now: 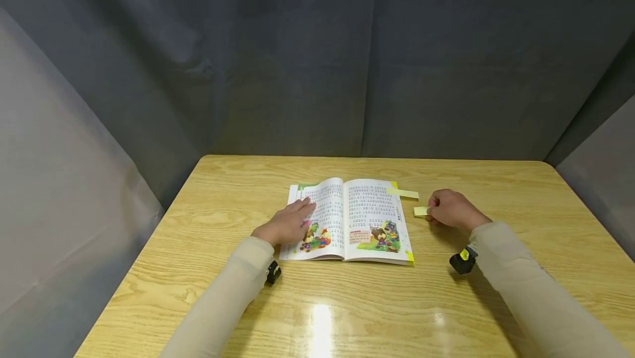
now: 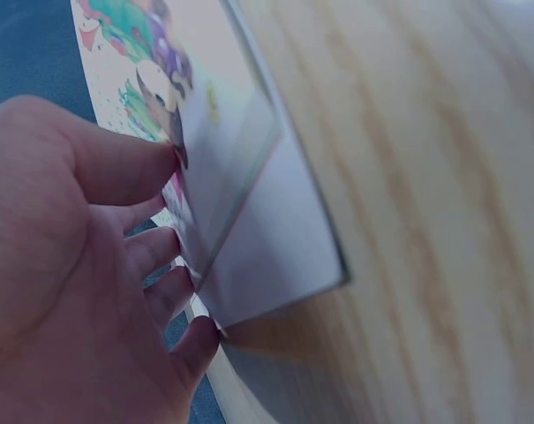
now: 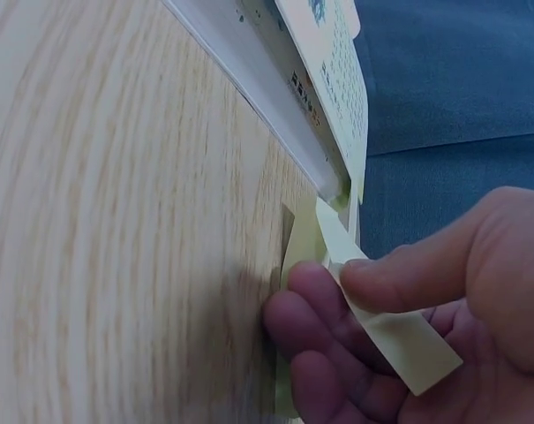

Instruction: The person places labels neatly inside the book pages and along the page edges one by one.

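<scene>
An open picture book (image 1: 364,203) lies on the table, with printed text and cartoon animals on both pages. My left hand (image 1: 288,223) rests on the left page with its fingers extended; in the left wrist view the thumb (image 2: 130,168) lies near the page edge, whose corner lifts a little. To the right of the book, my right hand (image 1: 452,209) pinches a pale yellow sticky strip (image 3: 408,349) between thumb and fingertips. Another yellow strip (image 1: 409,194) sticks out past the upper right edge of the right page.
The wooden table (image 1: 377,303) spreads around the book on all sides. A dark grey curtain (image 1: 297,60) hangs behind its far edge, with lighter cloth (image 1: 59,198) at the left. A black wrist camera (image 1: 463,260) sits under the right wrist.
</scene>
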{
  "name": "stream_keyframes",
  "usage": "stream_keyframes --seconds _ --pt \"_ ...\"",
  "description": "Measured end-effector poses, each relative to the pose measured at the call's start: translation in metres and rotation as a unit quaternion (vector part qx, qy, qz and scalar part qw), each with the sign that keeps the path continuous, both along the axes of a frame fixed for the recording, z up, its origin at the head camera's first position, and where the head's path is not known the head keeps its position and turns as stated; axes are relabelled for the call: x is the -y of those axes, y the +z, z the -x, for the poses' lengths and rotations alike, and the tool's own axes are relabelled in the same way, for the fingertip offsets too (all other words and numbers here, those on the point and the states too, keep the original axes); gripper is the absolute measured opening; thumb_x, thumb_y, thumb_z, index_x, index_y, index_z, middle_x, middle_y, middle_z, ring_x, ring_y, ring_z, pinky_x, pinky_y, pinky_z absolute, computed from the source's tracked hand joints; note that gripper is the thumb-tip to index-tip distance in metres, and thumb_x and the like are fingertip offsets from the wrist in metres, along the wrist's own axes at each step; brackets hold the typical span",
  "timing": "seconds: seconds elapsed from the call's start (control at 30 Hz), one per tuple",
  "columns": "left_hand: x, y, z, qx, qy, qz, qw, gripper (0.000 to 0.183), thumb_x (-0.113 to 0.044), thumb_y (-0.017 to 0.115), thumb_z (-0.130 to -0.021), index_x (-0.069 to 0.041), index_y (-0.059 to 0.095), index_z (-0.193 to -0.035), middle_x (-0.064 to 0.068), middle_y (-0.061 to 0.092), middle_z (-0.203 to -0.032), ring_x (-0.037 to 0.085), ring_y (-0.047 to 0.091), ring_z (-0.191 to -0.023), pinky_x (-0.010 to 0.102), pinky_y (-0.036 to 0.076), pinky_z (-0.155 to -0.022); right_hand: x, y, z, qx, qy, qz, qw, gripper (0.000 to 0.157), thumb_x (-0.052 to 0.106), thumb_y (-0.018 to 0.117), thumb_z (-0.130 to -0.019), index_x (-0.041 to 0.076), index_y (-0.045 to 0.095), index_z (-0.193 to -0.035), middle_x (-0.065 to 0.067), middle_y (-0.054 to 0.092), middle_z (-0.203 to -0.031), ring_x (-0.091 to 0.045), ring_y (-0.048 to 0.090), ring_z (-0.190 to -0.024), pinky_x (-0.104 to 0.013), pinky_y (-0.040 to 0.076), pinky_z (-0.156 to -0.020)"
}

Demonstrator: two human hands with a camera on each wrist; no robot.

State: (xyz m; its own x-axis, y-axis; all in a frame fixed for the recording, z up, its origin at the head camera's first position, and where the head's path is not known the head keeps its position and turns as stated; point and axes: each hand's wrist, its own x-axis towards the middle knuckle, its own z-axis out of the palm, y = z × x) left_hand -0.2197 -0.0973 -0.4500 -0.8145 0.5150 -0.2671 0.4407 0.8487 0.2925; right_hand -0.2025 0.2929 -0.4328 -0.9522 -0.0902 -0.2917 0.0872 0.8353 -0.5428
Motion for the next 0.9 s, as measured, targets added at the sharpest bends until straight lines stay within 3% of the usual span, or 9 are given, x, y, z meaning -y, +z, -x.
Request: stream_keyframes --seconds 0.3,0.6,0.9 --pt "0.0 0.0 0.0 0.005 0.004 -0.001 1.0 0.055 -0.025 0.038 -0.106 -0.015 0.025 -0.159 0.009 0.017 -0.168 0.029 0.016 -0.156 0.048 0.02 -0.127 -0.006 -0.008 0.004 -0.022 0.012 0.008 1.0 0.008 0.009 0.053 -0.089 0.001 0.057 -0.088 -0.009 0.065 -0.081 -0.018 0.055 -0.069 -0.027 0.041 -0.06" --pt "0.001 -0.003 0.001 0.009 0.008 0.002 0.9999 0.056 -0.026 0.038 -0.106 -0.017 0.024 -0.159 0.007 0.015 -0.168 0.028 0.015 -0.156 0.049 0.02 -0.127 -0.005 -0.011 0.003 -0.024 0.0 0.018 1.0 0.017 0.013 0.053 -0.089 0.0 0.064 -0.094 -0.006 0.061 -0.071 -0.018 0.049 -0.061 -0.029 0.04 -0.055" --pt "0.0 -0.002 0.001 0.008 0.008 0.0 0.9999 0.056 -0.025 0.038 -0.106 -0.017 0.024 -0.159 0.007 0.016 -0.168 0.029 0.016 -0.156 0.05 0.02 -0.127 -0.003 -0.006 0.002 -0.027 -0.027 0.018 0.999 0.015 0.013 0.057 -0.088 0.0 0.064 -0.092 -0.01 0.063 -0.081 -0.019 0.051 -0.068 -0.028 0.04 -0.059"
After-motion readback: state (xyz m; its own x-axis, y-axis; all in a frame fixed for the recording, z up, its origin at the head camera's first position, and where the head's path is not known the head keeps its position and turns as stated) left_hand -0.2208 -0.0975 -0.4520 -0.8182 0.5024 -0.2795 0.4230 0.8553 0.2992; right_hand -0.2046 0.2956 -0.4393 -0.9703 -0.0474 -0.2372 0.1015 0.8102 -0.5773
